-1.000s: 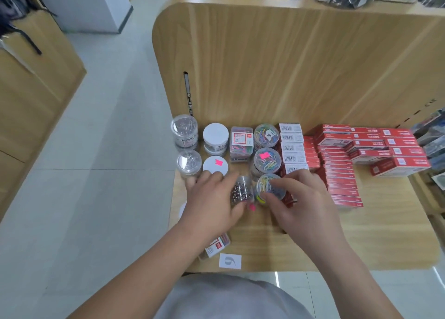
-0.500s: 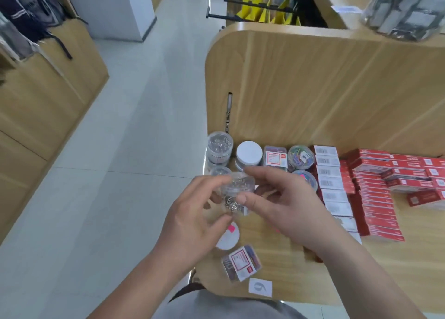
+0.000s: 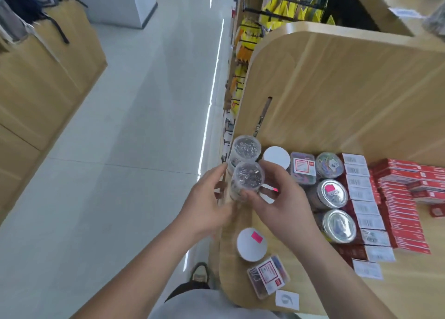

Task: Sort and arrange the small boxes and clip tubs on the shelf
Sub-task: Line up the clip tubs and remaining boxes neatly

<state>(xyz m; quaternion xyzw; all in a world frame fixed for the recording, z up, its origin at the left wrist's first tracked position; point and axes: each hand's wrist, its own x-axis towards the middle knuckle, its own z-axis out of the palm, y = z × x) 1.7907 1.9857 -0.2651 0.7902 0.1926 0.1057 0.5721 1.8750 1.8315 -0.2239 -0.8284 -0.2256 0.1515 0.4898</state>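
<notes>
1. A shop, by its stock a stationery shop: the wooden shelf point(image 3: 361, 294) carries rows of identical red boxes point(image 3: 404, 198), many of them showing barcode labels point(image 3: 356, 169).
2. Clip tubs point(image 3: 333, 194) stand in ranks, some bearing a pink sticker point(image 3: 257, 236).
3. Yellow packets point(image 3: 284, 8) hang on display hooks beyond the shelf.
4. A tiled aisle point(image 3: 144, 126) runs between this unit and another wooden fixture point(image 3: 48, 77), where dark bags point(image 3: 31, 3) hang.

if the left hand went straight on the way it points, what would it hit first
Probably the other clear tub standing just behind the held clip tub, before the back panel. Depth is unclear: the left hand may carry its tub above it.
</notes>
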